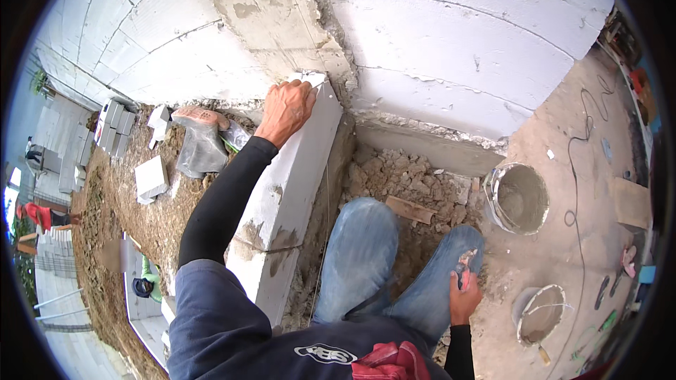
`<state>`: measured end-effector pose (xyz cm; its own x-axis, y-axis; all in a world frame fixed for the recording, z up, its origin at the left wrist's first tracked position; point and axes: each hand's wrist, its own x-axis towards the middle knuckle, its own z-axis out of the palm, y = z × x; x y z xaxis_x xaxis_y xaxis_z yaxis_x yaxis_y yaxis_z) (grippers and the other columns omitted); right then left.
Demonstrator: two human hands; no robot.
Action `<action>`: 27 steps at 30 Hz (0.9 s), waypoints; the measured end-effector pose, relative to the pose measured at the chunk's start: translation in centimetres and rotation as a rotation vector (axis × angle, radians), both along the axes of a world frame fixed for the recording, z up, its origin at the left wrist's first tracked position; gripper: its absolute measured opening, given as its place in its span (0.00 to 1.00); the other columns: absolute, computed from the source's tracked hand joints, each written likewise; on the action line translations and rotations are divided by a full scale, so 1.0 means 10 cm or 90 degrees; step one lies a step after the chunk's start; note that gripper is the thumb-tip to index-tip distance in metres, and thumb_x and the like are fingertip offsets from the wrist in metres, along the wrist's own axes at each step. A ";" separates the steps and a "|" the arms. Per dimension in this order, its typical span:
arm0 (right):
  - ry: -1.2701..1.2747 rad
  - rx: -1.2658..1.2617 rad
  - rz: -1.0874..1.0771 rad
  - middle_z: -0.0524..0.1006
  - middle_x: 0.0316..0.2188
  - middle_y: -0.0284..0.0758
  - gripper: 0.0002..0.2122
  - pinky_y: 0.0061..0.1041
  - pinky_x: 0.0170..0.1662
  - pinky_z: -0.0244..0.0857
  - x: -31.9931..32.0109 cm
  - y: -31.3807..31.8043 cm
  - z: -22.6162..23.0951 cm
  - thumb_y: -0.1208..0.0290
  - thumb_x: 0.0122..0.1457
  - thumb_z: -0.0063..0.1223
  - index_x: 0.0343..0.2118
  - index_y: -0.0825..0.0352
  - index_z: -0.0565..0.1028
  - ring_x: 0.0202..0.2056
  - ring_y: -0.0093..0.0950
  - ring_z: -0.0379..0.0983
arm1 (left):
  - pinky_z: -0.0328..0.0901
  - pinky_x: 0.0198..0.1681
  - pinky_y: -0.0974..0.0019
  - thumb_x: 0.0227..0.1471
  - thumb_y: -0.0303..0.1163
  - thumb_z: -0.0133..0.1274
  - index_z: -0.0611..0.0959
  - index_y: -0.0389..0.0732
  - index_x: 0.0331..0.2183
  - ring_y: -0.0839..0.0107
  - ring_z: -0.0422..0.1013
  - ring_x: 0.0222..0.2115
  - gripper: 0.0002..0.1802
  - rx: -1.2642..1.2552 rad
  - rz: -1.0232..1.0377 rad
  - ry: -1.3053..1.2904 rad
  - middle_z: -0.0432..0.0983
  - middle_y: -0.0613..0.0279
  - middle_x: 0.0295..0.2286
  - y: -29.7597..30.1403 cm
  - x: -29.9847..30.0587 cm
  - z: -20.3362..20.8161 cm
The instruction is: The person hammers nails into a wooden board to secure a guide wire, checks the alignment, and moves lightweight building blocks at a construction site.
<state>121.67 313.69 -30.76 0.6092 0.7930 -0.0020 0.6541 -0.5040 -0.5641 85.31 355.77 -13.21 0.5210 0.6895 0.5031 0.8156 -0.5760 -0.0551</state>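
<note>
Under left fingers [298, 90], grip unclear, white block [301, 162]; within closed right fingers [474, 283], red object [464, 277].

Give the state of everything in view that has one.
Long white rectangular block: grey-smudged at near end
Left hand: on that block's far end
Right hand: closed on red-handled tool
Grey-smeared round bucket nearer wall: uncovered
Round white-handled bucket: uncovered
Red cloth: bunched

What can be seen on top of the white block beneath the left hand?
The left hand lies on the far end of the white block; grey smears mark the block toward its near end. The surface beneath the hand is hidden.
</note>
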 end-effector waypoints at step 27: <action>0.039 0.030 0.032 0.72 0.19 0.47 0.16 0.43 0.30 0.61 0.20 0.04 -0.05 0.62 0.51 0.64 0.28 0.71 0.72 0.24 0.49 0.71 | 0.71 0.34 0.74 0.51 0.30 0.61 0.85 0.29 0.38 0.75 0.79 0.29 0.15 0.023 0.060 -0.730 0.83 0.55 0.28 0.44 0.35 0.88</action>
